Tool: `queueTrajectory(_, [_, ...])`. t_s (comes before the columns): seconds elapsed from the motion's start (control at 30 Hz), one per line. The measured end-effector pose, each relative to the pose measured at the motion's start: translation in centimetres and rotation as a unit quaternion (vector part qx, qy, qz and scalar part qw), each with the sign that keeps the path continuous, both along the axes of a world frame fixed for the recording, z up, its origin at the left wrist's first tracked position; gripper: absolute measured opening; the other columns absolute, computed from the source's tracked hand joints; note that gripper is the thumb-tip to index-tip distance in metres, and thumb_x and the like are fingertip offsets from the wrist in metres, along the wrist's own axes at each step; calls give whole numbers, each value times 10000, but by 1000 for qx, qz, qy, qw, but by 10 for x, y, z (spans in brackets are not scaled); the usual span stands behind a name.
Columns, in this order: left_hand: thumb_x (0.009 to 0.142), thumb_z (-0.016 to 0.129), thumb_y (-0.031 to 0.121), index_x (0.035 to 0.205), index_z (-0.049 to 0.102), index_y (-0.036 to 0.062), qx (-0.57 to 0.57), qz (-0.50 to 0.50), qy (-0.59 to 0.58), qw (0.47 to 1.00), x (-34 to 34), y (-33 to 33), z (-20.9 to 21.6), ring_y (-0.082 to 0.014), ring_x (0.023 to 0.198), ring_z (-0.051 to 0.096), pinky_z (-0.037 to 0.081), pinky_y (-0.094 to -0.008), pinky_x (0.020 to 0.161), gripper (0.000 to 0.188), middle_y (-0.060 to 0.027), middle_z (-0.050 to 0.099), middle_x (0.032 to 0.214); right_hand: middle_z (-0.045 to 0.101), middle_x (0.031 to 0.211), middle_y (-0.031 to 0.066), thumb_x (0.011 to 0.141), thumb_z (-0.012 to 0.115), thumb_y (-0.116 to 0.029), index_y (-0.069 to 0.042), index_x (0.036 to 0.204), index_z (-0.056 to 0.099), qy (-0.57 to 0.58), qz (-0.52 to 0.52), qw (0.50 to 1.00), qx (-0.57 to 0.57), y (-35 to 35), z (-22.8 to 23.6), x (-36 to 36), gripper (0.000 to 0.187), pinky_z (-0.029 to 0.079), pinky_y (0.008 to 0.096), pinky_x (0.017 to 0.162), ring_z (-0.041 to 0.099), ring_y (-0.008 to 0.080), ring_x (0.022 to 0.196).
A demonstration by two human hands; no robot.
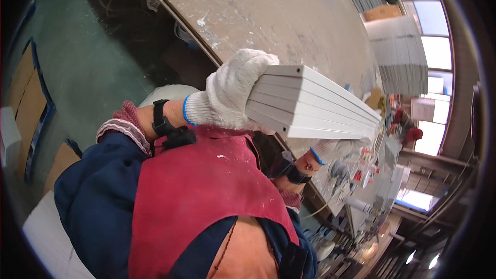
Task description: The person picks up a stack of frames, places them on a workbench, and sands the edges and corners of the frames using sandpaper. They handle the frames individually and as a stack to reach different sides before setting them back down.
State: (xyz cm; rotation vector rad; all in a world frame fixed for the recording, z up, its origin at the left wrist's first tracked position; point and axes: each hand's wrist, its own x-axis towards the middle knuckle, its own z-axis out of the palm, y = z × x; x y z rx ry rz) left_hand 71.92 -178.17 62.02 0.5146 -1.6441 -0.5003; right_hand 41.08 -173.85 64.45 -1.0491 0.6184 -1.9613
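Note:
A long stack of flat white panels point(325, 108) is held in front of my body, its near end facing me with small dark holes at two corners. My left hand point(232, 90), in a white knit glove with a blue cuff edge, is closed around the near end. Farther along, my right hand point(343, 147), gloved the same way, grips the lower side near the far end; its fingertips are mostly hidden. The stack tilts across the near edge of a worktable point(243, 10) with a scuffed, paint-spotted top.
White sheets point(400, 54) are piled high at the table's far side, with a cardboard box point(382, 12) behind. Another person point(411, 125) is beyond the stack's far end. Clear bottles with red parts point(361, 173) crowd the right side. Flattened cardboard point(26, 113) lies on the floor at left.

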Motion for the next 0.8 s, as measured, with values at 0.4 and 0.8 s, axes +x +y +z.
queueTrajectory(0.4, [454, 975, 207, 1314, 510, -40, 472, -701, -193, 498, -61, -51, 31, -177, 1106, 589, 488, -314, 943, 1008, -80, 631, 1221, 556, 1401, 149, 1034, 509, -447, -28, 1470, 432, 212, -247, 935, 137, 32, -13, -13, 610, 423, 390, 1121, 534, 276, 1283])
queueTrajectory(0.8, [513, 975, 31, 1086, 697, -22, 338, -798, -329, 374, -107, -49, -9, -126, 874, 626, 523, -301, 738, 639, -17, 716, 959, 563, 1387, 166, 1008, 549, -453, 5, 1473, 410, 295, -218, 918, 151, 20, -17, -7, 667, 416, 381, 1123, 534, 281, 1285])
